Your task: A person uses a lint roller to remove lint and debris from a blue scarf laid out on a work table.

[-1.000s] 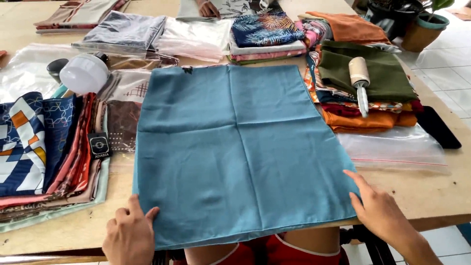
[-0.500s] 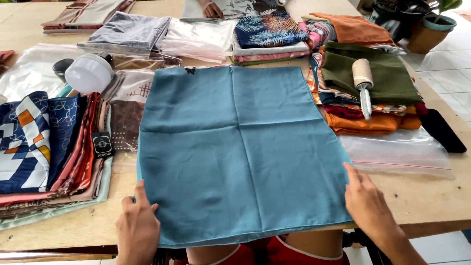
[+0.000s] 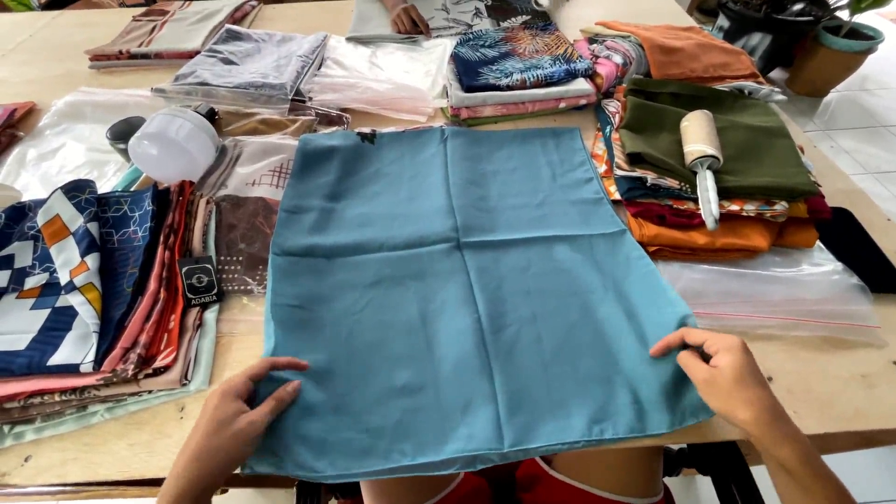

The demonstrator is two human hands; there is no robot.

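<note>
Two hands of mine work one blue cloth (image 3: 467, 299), which lies spread flat in the middle of the surface (image 3: 821, 383), its near edge hanging just over the front. My left hand (image 3: 229, 429) rests on the near left corner, fingers (image 3: 271, 369) spread and flat on the fabric. My right hand (image 3: 723, 373) is at the right edge, fingers (image 3: 677, 343) curled and pinching the hem. One stack of patterned scarves (image 3: 84, 280) sits touching the cloth on the left, with one black tag (image 3: 200, 282) on it. One white lamp (image 3: 173, 145) stands behind that. On the right, one lint roller (image 3: 702, 154) lies on a green-topped pile (image 3: 747, 140), and one clear bag (image 3: 775, 289) lies beside the cloth. One other person's hand (image 3: 409, 17) shows at the far edge.
</note>
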